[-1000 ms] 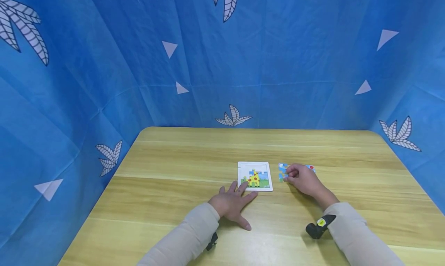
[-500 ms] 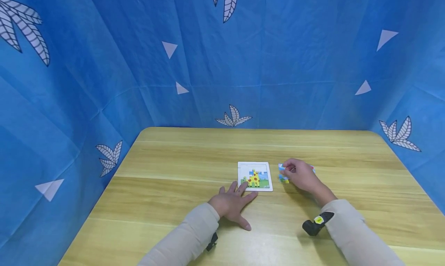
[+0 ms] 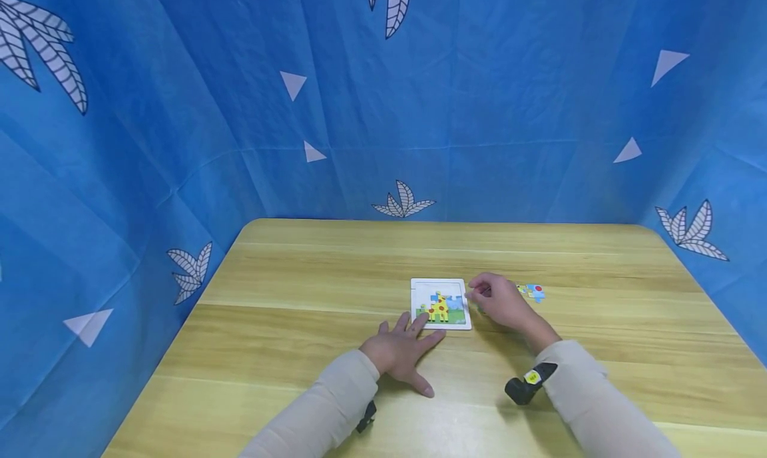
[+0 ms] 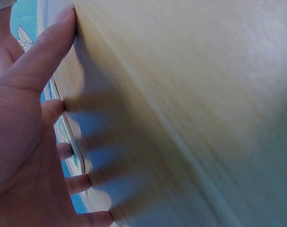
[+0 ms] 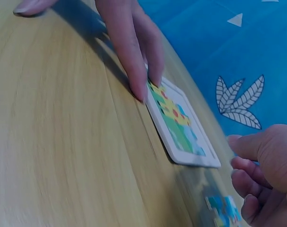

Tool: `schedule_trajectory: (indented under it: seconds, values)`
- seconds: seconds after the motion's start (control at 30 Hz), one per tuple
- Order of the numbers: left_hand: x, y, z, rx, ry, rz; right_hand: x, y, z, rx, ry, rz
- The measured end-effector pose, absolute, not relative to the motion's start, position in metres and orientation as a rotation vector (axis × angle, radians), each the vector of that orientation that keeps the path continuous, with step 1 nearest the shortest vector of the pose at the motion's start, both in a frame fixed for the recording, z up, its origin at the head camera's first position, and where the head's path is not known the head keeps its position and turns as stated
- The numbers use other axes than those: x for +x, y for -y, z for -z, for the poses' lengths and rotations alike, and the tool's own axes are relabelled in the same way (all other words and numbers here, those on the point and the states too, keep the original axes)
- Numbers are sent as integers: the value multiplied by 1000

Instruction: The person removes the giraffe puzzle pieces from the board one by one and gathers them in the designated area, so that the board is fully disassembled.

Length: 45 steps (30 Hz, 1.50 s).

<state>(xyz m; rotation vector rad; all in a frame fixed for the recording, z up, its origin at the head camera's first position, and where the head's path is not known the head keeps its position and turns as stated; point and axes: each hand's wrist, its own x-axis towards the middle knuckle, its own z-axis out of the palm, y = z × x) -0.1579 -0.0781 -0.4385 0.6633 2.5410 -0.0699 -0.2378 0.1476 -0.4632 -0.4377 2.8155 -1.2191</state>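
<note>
- Lying flat: square, white-rimmed giraffe jigsaw (image 3: 443, 305), part-filled; yellow body, red spots.
- Left hand (image 3: 400, 353): fingers spread, touching jigsaw.
- Right hand (image 3: 503, 303): fingers bent, grip unclear.
- Bench (image 3: 323, 265): wood-grained.

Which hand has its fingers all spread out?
The left hand, at the near edge of the giraffe puzzle. It is fanned out wide, while the right hand is curled.

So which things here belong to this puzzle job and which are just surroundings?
Job: square white giraffe puzzle board; loose multicoloured puzzle pieces; left hand; right hand.
Surroundings: blue leaf-print cloth backdrop; pale wood-grain table; black wrist cameras.
</note>
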Motion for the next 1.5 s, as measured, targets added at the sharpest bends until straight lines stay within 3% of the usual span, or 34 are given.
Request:
schedule_trajectory:
  seconds: [0.67, 1.5]
  values:
    - [-158, 77, 436, 657, -2531, 75, -244, -107, 467, -506, -2774, 1174]
    - [-157, 77, 435, 667, -2538, 87, -247, -98, 466, -433, -2708, 1032]
